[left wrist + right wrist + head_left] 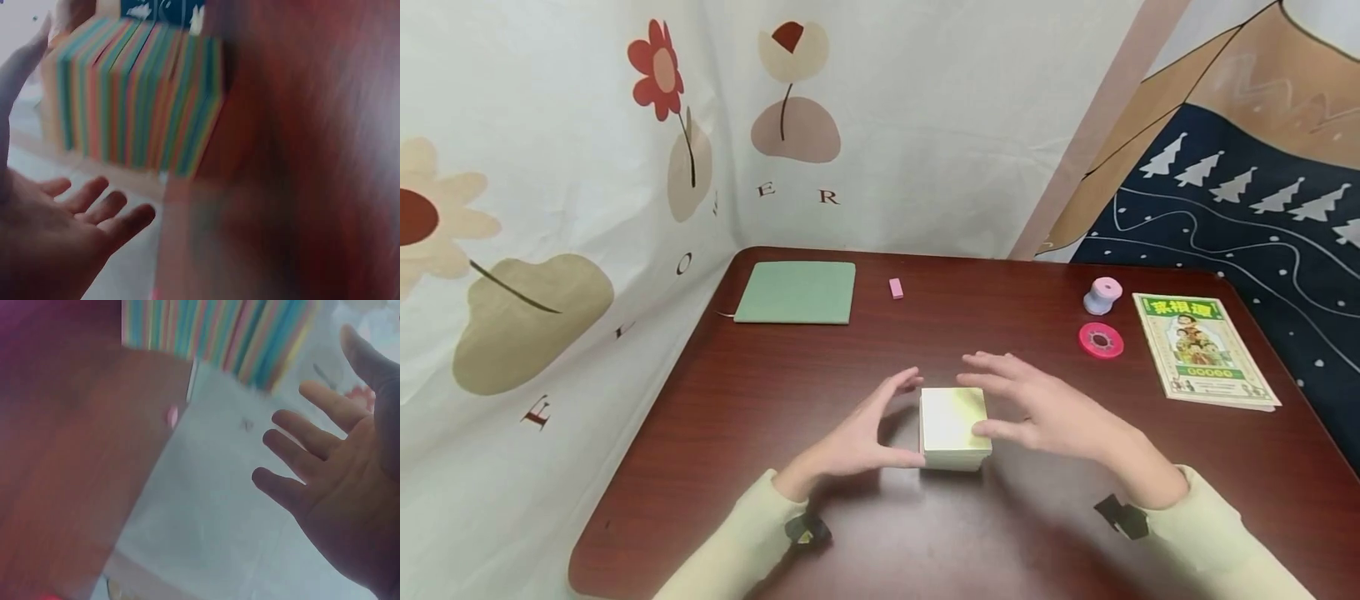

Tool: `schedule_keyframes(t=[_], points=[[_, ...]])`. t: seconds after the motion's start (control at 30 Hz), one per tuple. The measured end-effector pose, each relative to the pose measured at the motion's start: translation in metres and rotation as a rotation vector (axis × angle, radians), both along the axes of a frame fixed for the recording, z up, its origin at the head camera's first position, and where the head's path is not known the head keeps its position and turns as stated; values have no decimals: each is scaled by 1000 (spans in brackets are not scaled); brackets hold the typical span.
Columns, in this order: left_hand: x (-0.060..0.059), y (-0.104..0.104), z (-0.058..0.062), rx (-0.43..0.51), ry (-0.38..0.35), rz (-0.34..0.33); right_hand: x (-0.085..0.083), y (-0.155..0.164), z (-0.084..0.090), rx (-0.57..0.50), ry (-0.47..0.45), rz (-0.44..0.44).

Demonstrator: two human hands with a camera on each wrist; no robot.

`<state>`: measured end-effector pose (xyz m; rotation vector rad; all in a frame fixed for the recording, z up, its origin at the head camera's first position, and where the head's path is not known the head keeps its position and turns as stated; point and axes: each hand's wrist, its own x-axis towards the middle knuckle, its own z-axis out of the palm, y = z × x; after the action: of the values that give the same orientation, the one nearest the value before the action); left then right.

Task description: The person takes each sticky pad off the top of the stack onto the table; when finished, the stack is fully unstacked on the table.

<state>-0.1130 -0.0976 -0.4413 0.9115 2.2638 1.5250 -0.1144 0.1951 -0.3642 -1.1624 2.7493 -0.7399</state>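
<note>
A square stack of sticky notes (953, 421) stands on the dark red-brown table, pale yellow on top. Its sides show many coloured layers in the left wrist view, where the paper block (137, 94) looks slightly blurred. My left hand (872, 433) is on the left of the stack, fingers spread and thumb by its near left corner; whether it touches cannot be told. On the right side my right hand (1045, 408) hovers with its fingers extended, the thumb overlapping the stack's right edge in the head view. In the right wrist view that palm (350, 469) is bare.
A green notebook (797, 292) lies at the back left, with a small pink eraser-like block (896, 288) beside it. Toward the right are a pink-and-blue spool (1102, 295), a pink ring-shaped roll (1101, 340) and an illustrated booklet (1204, 350). Printed cloth (925, 125) hangs behind the table.
</note>
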Motion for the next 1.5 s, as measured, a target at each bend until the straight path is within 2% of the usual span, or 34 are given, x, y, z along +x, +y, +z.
schedule_keyframes(t=[0.17, 0.27, 0.57, 0.87, 0.97, 1.1, 1.23, 1.33, 1.5], points=[[5, 18, -7, -12, -41, 31, 6, -19, -11, 4, 31, 102], [5, 26, -11, 13, -51, 42, 7, -26, -16, -1, 62, 127], [10, 34, -13, 35, -55, 112, 7, -35, -16, 4, 58, 106], [9, 33, -14, 39, -33, 95, 5, -32, -13, -6, 64, 107], [8, 33, -14, 39, -28, 89, 2, -28, -8, -23, 37, 97], [8, 32, -15, 47, -45, 93, -11, -18, 1, -73, -24, 40], [7, 32, -17, 70, -66, 92, -35, -2, 1, -96, -65, -77], [6, 33, -18, 84, -68, 91, -59, 11, -9, -66, -57, -180], [6, 33, -19, 85, -65, 98, -91, 24, -40, -10, -66, -323]])
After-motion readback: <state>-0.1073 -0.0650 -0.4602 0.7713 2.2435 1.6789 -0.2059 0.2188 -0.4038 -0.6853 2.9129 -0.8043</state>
